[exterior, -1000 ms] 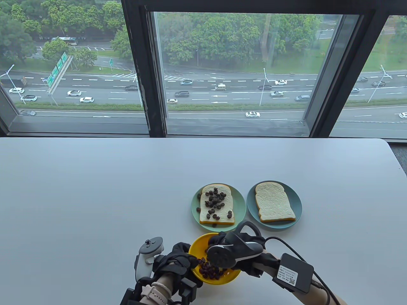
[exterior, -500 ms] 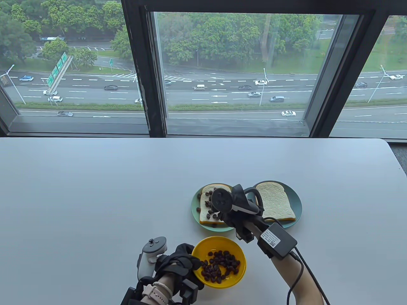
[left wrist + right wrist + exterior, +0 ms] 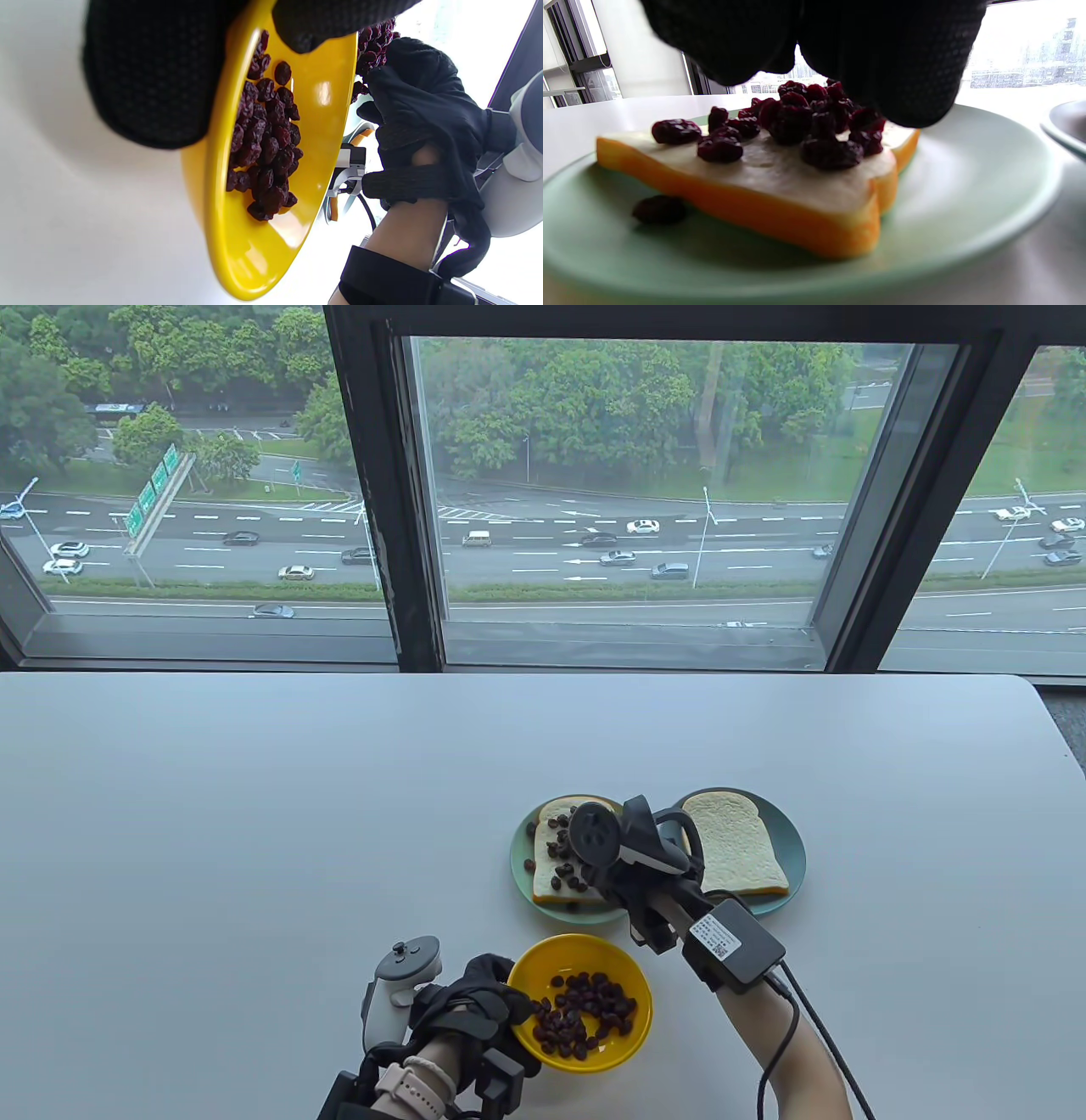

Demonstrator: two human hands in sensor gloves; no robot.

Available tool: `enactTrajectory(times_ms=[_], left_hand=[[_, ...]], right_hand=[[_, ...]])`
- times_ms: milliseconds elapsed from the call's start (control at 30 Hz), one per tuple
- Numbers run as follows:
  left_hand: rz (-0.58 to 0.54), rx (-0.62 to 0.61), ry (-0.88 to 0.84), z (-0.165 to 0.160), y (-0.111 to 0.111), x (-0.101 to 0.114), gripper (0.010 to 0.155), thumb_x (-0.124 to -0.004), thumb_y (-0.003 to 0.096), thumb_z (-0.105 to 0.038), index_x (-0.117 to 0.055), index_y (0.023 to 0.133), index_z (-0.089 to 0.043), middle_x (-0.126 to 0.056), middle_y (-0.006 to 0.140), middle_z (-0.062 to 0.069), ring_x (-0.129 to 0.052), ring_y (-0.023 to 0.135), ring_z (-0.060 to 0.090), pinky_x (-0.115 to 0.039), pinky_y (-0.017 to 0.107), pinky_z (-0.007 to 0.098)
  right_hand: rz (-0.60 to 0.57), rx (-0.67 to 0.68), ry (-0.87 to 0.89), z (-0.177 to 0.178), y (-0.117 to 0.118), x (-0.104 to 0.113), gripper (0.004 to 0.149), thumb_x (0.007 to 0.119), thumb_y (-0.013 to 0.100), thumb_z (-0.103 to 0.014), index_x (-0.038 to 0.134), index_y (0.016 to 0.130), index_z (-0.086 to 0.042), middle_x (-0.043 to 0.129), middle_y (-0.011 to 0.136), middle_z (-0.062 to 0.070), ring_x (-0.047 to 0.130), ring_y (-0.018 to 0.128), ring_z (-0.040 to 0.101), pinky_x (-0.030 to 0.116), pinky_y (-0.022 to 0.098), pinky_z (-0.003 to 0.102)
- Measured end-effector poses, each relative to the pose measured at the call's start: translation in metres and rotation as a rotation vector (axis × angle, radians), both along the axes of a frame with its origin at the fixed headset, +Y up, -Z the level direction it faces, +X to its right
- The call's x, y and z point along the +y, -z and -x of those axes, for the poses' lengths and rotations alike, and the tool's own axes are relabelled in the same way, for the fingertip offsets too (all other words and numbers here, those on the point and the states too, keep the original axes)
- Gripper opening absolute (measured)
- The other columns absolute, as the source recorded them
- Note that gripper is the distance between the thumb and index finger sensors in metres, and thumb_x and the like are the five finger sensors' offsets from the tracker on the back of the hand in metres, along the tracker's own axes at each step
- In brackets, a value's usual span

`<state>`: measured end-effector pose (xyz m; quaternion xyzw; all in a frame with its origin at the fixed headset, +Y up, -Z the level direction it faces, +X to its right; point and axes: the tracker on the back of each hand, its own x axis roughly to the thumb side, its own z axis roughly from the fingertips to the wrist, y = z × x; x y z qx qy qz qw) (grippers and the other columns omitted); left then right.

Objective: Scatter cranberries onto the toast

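A white slice of toast with an orange crust [image 3: 551,857] lies flat on a pale green plate [image 3: 519,861], scattered with dark red dried cranberries [image 3: 797,123]; one berry [image 3: 658,209] sits on the plate beside it. More cranberries [image 3: 585,1014] fill a tilted yellow bowl [image 3: 624,965]. A second, bare slice [image 3: 734,844] rests on a blue plate [image 3: 796,848].

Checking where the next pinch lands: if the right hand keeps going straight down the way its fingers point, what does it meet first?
Most likely the cranberries piled on the toast on the green plate; the right hand hangs just above them, though the gap is unclear.
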<state>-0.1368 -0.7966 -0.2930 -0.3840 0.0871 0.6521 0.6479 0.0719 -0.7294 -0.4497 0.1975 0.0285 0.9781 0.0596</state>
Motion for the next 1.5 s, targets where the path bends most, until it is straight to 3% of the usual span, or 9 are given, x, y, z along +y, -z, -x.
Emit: enactTrajectory(times_ms=[300, 467, 667, 800, 967, 1100, 1167, 1333, 1500], left_hand=[[-0.003, 0.011, -0.001, -0.001, 0.0, 0.0, 0.061, -0.073, 0.0465, -0.02, -0.035, 0.094, -0.023, -0.058, 0.072, 0.018, -0.075, 0.048, 0.034, -0.097, 0.023, 0.037], [-0.013, 0.017, -0.013, -0.004, 0.0, 0.0, 0.061, -0.073, 0.0464, -0.02, -0.035, 0.094, -0.023, -0.058, 0.073, 0.018, -0.075, 0.048, 0.034, -0.097, 0.024, 0.037], [-0.014, 0.034, -0.042, -0.006, -0.003, 0.001, 0.061, -0.074, 0.046, -0.019, -0.036, 0.093, -0.025, -0.059, 0.073, 0.017, -0.075, 0.049, 0.034, -0.098, 0.024, 0.037], [-0.017, 0.044, -0.053, -0.01, -0.004, 0.001, 0.06, -0.075, 0.0453, -0.018, -0.038, 0.092, -0.025, -0.06, 0.072, 0.016, -0.076, 0.048, 0.034, -0.098, 0.024, 0.038], [0.002, 0.047, -0.038, -0.015, -0.008, 0.0, 0.059, -0.076, 0.0442, -0.016, -0.038, 0.09, -0.025, -0.06, 0.071, 0.016, -0.076, 0.048, 0.034, -0.098, 0.023, 0.039], [0.025, 0.062, -0.07, -0.014, -0.013, -0.001, 0.059, -0.076, 0.0437, -0.015, -0.038, 0.088, -0.025, -0.058, 0.07, 0.016, -0.075, 0.047, 0.035, -0.098, 0.024, 0.04], [0.014, 0.047, -0.067, -0.015, -0.014, 0.001, 0.059, -0.076, 0.0436, -0.015, -0.038, 0.088, -0.025, -0.058, 0.07, 0.017, -0.075, 0.047, 0.035, -0.098, 0.023, 0.04], [0.018, 0.018, -0.087, -0.022, -0.016, 0.0, 0.058, -0.077, 0.0434, -0.014, -0.04, 0.087, -0.025, -0.058, 0.069, 0.017, -0.074, 0.047, 0.035, -0.098, 0.023, 0.041], [0.041, 0.012, -0.093, -0.026, -0.019, -0.003, 0.058, -0.077, 0.0434, -0.014, -0.041, 0.087, -0.026, -0.058, 0.069, 0.017, -0.074, 0.047, 0.036, -0.098, 0.023, 0.041]], right_hand=[[0.026, 0.08, 0.143, -0.03, -0.041, 0.037, 0.053, 0.074, 0.037, -0.04, 0.064, 0.087, -0.029, 0.063, 0.093, 0.008, 0.085, 0.074, 0.027, 0.092, 0.043, 0.028], [0.137, 0.226, 0.202, -0.03, -0.086, 0.049, 0.06, 0.075, 0.037, -0.041, 0.057, 0.092, -0.028, 0.059, 0.095, 0.01, 0.081, 0.078, 0.029, 0.09, 0.046, 0.029], [0.231, 0.387, 0.035, -0.013, -0.132, 0.037, 0.072, 0.077, 0.035, -0.043, 0.043, 0.097, -0.027, 0.047, 0.1, 0.014, 0.069, 0.086, 0.037, 0.083, 0.054, 0.032], [0.236, 0.395, -0.057, -0.006, -0.143, 0.028, 0.081, 0.077, 0.035, -0.045, 0.031, 0.099, -0.028, 0.039, 0.101, 0.017, 0.061, 0.088, 0.042, 0.076, 0.059, 0.035], [0.374, 0.352, -0.108, 0.01, -0.151, 0.008, 0.091, 0.076, 0.036, -0.044, 0.009, 0.097, -0.032, 0.024, 0.103, 0.019, 0.046, 0.09, 0.049, 0.065, 0.062, 0.043], [0.282, 0.354, -0.226, 0.024, -0.155, 0.002, 0.086, 0.075, 0.036, -0.044, 0.016, 0.098, -0.034, 0.028, 0.103, 0.017, 0.048, 0.09, 0.043, 0.066, 0.06, 0.041], [0.184, 0.367, -0.264, 0.029, -0.159, 0.002, 0.078, 0.075, 0.034, -0.043, 0.032, 0.098, -0.033, 0.035, 0.102, 0.014, 0.055, 0.088, 0.039, 0.071, 0.057, 0.038], [0.031, 0.365, -0.266, 0.035, -0.171, 0.01, 0.059, 0.079, 0.033, -0.036, 0.056, 0.087, -0.032, 0.059, 0.093, 0.006, 0.076, 0.077, 0.032, 0.086, 0.044, 0.03], [0.074, 0.404, -0.274, 0.031, -0.167, 0.006, 0.051, 0.085, 0.034, -0.033, 0.063, 0.08, -0.035, 0.067, 0.086, 0.001, 0.083, 0.065, 0.028, 0.094, 0.034, 0.02]])
